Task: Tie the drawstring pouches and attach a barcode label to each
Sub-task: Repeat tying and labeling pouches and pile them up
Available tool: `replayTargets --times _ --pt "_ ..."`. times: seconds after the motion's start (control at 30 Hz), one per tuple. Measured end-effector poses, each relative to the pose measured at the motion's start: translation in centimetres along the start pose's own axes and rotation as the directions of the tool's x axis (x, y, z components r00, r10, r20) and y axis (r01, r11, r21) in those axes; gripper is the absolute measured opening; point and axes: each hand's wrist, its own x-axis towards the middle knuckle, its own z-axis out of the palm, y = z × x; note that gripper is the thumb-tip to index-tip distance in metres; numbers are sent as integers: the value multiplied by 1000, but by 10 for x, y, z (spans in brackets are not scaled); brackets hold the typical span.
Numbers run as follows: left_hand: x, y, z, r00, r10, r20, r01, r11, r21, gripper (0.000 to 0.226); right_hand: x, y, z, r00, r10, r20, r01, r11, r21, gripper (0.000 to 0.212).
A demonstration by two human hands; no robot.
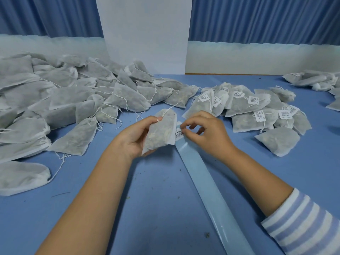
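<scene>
Striped sleeve [303,223]: covers the right forearm, bottom right.
Backing strip [207,181]: pale blue, lying diagonally on the blue table [147,199].
Right hand [204,131]: fingertips pinch a barcode label [178,134] at the strip's far end; it looks part-lifted.
Left hand [136,137]: fingers curled round a filled pouch [161,131], held just left of the label.
Unlabelled pouches [64,92]: heaped left.
Labelled pouches [257,107]: heaped right.

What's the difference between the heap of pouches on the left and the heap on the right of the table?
The left heap shows no labels; many pouches in the right heap carry a white barcode label. The left heap is far bigger and piled deeper; the right heap is smaller and flatter. Both are pale fabric pouches with white drawstrings.
</scene>
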Motion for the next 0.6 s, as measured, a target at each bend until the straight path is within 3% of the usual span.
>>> replayTargets --times 0.23,0.47,0.6 --pt "-2 4 -3 1000 16 -23 -17 999 -40 8 3 -9 -2 996 92 -21 -83 959 272 28" --pt "-3 4 -4 998 49 -37 -49 999 11 25 14 -4 -13 882 437 -177 -252 755 606 19" --pt "0 2 -1 981 170 -89 -151 971 187 18 13 -3 -11 901 419 -112 -295 780 552 21"
